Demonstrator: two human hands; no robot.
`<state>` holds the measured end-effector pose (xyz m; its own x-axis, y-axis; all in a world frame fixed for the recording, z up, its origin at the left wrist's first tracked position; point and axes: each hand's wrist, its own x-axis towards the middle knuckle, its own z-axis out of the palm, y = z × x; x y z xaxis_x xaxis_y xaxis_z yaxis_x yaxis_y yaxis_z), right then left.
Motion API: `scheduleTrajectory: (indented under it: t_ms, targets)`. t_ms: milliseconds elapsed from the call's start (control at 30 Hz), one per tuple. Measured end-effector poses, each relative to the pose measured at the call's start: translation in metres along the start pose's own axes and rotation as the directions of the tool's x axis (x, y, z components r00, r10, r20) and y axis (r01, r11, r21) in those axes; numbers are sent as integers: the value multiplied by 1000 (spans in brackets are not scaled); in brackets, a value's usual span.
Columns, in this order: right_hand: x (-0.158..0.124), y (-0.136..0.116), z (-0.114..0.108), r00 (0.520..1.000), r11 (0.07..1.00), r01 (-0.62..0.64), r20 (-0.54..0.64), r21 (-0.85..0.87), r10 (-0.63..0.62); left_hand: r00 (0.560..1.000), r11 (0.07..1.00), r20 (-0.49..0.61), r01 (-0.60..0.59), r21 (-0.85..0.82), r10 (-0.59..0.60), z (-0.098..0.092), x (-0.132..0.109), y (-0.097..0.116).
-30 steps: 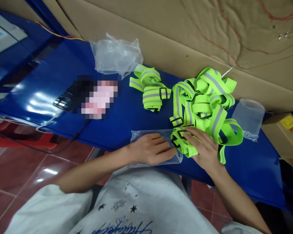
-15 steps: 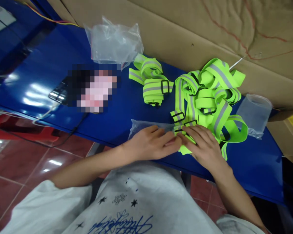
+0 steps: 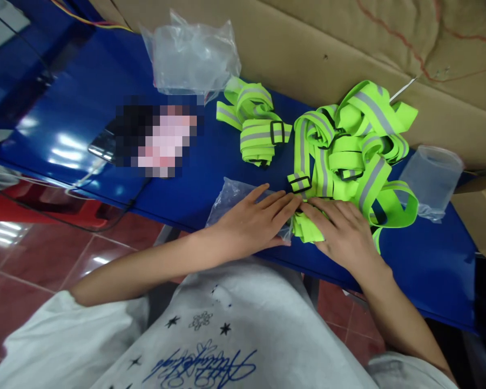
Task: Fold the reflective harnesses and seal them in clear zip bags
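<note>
My left hand [image 3: 251, 222] lies with its fingers stretched out over a clear plastic bag [image 3: 229, 195] at the table's near edge. Its fingertips meet those of my right hand [image 3: 344, 232], which is closed over a folded neon-yellow reflective strap [image 3: 306, 229]. Part of that strap is hidden under the right fingers. Just beyond them lies a black slide buckle [image 3: 300, 184] on a strap. A tangled pile of reflective straps [image 3: 348, 156] spreads behind my right hand. One rolled reflective strap [image 3: 257, 141] with a black buckle sits apart, to the left of the pile.
The blue table [image 3: 429, 275] backs onto a large cardboard box [image 3: 291, 48]. Clear plastic bags lie at the back [image 3: 194, 56] and right [image 3: 431, 178]. On the left is a blurred-out device [image 3: 102, 146] with cables. A small carton [image 3: 480, 216] stands at right.
My left fingers have gone from curled to stretched out flat over the clear bag. My right hand has settled lower over the strap. The view has shifted slightly.
</note>
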<state>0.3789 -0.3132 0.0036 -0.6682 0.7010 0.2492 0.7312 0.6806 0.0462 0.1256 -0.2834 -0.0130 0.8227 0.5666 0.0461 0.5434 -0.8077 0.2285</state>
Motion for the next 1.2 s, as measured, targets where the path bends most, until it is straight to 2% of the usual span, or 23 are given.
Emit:
scheduleTrajectory:
  t_ms: [167, 333, 433, 533, 667, 767, 867, 1000, 1200]
  targets:
    - [9, -3, -10, 999, 991, 25, 41, -131, -20, 998, 997, -33, 46, 65, -44, -8, 7, 5]
    - [21, -4, -16, 990, 984, 56, 136, -169, -33, 999, 998, -41, 9, 62, -7, -8, 16, -3]
    - [25, -3, -14, 984, 992, 66, 173, -105, -47, 999, 999, -26, -43, 7, 43, -7, 18, -10]
    - [25, 2, -12, 982, 999, 24, 187, 47, -32, 999, 999, -29, -34, -23, 34, -8, 18, -14]
    - [17, 9, -11, 992, 976, -21, 126, 215, -6, 998, 999, -53, -27, -32, 25, -12, 14, -17]
    - [12, 10, -10, 996, 978, 59, 57, 199, -71, 995, 996, -62, -77, -53, 73, -12, 13, -17]
    - [12, 9, -7, 993, 983, 100, 43, 151, -108, 994, 995, -58, -93, -42, 91, -11, 17, -14]
    - [13, 4, -1, 998, 973, 57, 21, 222, -64, 995, 994, -72, -71, -86, 65, -7, 20, -9]
    - [5, -6, 8, 998, 923, -46, 65, 381, 23, 1000, 992, -18, 18, -128, -20, 1, 14, 3]
